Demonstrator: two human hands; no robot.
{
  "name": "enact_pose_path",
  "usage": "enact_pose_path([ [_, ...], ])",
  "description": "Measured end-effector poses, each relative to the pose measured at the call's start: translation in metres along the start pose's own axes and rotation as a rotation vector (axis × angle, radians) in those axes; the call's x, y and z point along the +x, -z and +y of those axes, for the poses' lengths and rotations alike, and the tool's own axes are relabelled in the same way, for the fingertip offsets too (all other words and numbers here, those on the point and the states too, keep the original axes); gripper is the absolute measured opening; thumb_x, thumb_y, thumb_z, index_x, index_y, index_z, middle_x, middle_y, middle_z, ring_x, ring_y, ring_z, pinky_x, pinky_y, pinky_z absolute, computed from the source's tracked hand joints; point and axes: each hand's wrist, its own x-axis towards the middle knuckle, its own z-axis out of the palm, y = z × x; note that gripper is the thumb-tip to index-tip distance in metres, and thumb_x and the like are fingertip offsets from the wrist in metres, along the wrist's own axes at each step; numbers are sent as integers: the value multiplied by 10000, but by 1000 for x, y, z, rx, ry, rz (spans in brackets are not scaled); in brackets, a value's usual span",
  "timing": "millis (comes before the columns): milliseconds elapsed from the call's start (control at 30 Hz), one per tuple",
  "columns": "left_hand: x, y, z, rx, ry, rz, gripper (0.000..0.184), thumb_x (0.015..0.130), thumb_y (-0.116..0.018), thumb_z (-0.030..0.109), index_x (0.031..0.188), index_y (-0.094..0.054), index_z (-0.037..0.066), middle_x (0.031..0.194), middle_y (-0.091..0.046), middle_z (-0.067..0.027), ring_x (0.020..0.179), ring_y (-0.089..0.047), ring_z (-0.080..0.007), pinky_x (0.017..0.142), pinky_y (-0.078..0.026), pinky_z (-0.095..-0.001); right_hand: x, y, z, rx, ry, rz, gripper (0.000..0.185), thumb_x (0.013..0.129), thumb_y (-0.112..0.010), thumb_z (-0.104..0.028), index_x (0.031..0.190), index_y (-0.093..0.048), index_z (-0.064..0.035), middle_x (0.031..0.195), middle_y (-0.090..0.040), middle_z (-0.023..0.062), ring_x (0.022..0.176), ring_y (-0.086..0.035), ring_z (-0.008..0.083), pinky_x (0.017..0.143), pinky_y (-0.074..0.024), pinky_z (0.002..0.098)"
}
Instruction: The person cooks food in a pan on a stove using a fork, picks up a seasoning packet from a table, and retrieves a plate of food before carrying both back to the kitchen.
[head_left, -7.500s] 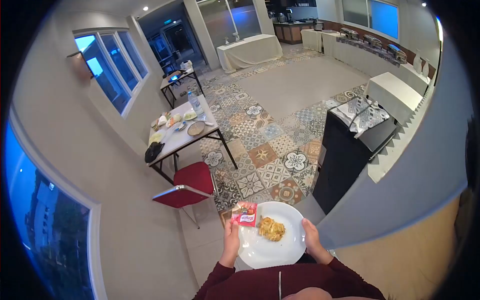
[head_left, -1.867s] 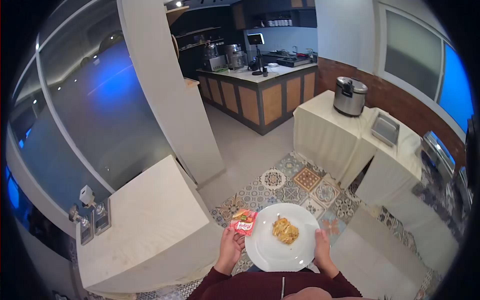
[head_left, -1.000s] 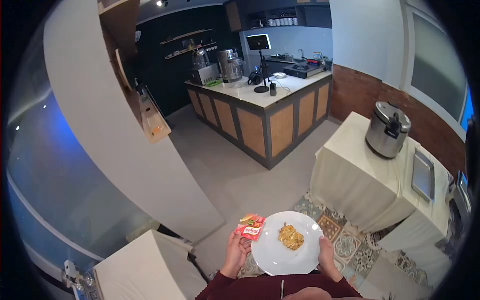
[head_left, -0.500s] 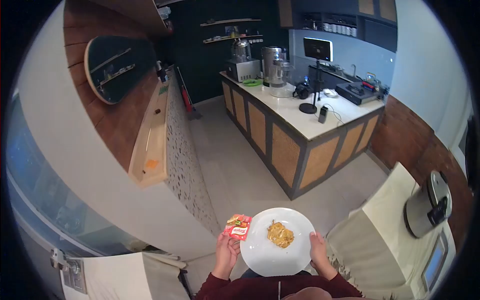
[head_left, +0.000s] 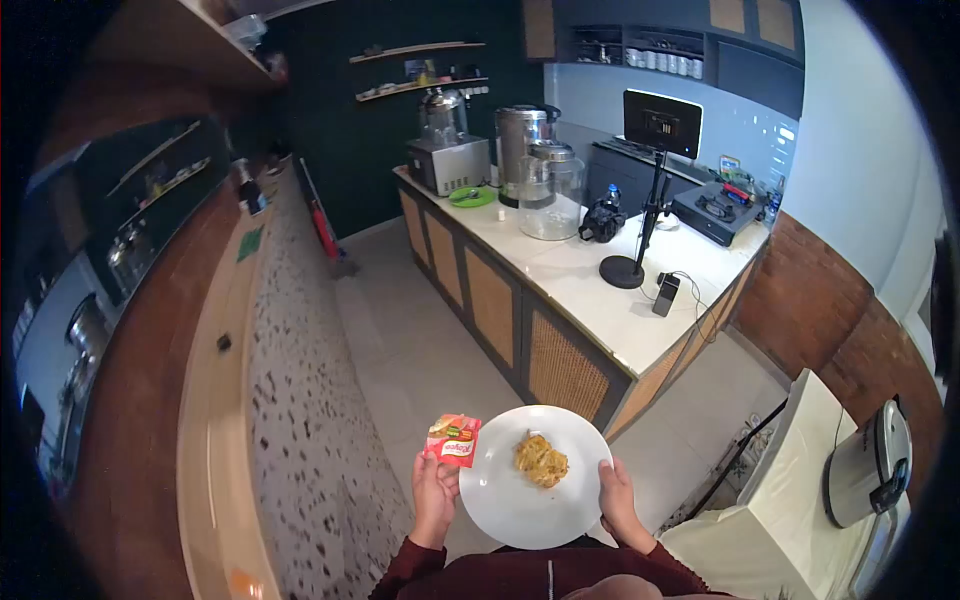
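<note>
In the head view, a round white plate (head_left: 500, 505) is held level in front of my body. A browned, yellowish piece of cooked food (head_left: 541, 462), like a small fritter, lies near its middle. My right hand (head_left: 618, 497) grips the plate's right rim, thumb on top and fingers underneath. My left hand (head_left: 434, 497) is closed on a red seasoning sachet (head_left: 453, 440) between thumb and fingers, at the plate's left edge. Whether the left fingers also support the plate from below I cannot tell.
Ahead stands a white-topped counter (head_left: 590, 315) bearing a screen on a stand (head_left: 662, 125), a glass jar (head_left: 550, 195), a green plate (head_left: 471, 197) and a gas stove (head_left: 717, 208). A wooden ledge (head_left: 215, 400) runs along the left; a rice cooker (head_left: 868, 465) sits at right.
My viewpoint has moved forward, so the counter and the left ledge appear nearer. The plate and sachet have come along in the same grips, with the food still on the plate.
</note>
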Motion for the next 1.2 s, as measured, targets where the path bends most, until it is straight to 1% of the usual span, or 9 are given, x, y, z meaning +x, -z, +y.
enact_pose_path([
  [233, 175, -24, 7, 41, 54, -48, 213, 945, -374, 309, 1066, -378, 133, 859, -624, -96, 662, -624, -207, 524, -491, -283, 174, -51, 13, 34, -21, -39, 278, 929, -404, -190, 1083, -498, 21, 973, -572, 74, 869, -518, 117, 777, -411, 259],
  [567, 396, -42, 66, -117, -197, 106, 169, 951, -381, 290, 1011, -379, 132, 861, -629, -111, 700, -636, -207, 560, -514, -302, 452, -215, -12, -229, -34, -311, 268, 930, -431, -219, 1044, -527, 3, 910, -577, 37, 791, -522, 96, 707, -428, 252],
  [600, 411, -45, 73, -133, -216, 141, 163, 953, -377, 285, 1008, -378, 132, 858, -630, -112, 705, -637, -208, 566, -519, -303, 473, -233, -9, -182, 16, -376, 267, 930, -444, -259, 1041, -531, -31, 816, -561, 2, 694, -509, 68, 606, -413, 221],
  [833, 551, 1, 113, -159, -288, 316, 179, 947, -386, 275, 1043, -388, 123, 934, -593, -96, 751, -623, -199, 632, -524, -305, 600, -370, 29, -268, -53, -534, 262, 928, -457, -242, 1045, -538, -22, 895, -574, 7, 776, -519, 73, 671, -418, 221],
  [967, 657, 56, 132, -166, -303, 361, 202, 949, -376, 282, 1054, -386, 110, 1002, -584, -128, 741, -622, -182, 582, -520, -269, 706, -434, 117, -376, 2, -522, 263, 923, -459, -236, 1039, -546, -17, 895, -576, 14, 776, -519, 86, 670, -417, 231],
  [1000, 684, 56, 146, -164, -286, 424, 200, 948, -380, 290, 1053, -392, 120, 979, -590, -105, 695, -601, -141, 484, -468, -230, 733, -450, 139, -410, 28, -516, 260, 923, -459, -233, 1035, -547, -16, 892, -575, 15, 774, -518, 88, 671, -417, 233],
  [1033, 710, 65, 163, -154, -300, 370, 189, 950, -378, 290, 1036, -392, 121, 922, -584, -91, 670, -589, -135, 493, -474, -237, 753, -471, 153, -444, 48, -510, 257, 922, -458, -229, 1032, -549, -15, 889, -573, 16, 772, -516, 91, 671, -418, 236],
  [1100, 764, 83, 189, -138, -311, 265, 172, 954, -372, 288, 1000, -394, 123, 809, -573, -63, 619, -564, -123, 512, -487, -252, 751, -542, 94, -530, 23, -499, 258, 916, -460, -228, 996, -558, -3, 854, -594, 44, 780, -520, 119, 696, -436, 271],
  [1200, 840, 67, 250, -145, -298, 337, 181, 949, -391, 290, 1001, -388, 117, 789, -569, -60, 557, -500, -100, 473, -440, -233, 812, -602, 112, -275, -51, -467, 298, 914, -455, -255, 1009, -554, 10, 894, -594, 64, 806, -531, 128, 711, -435, 273],
])
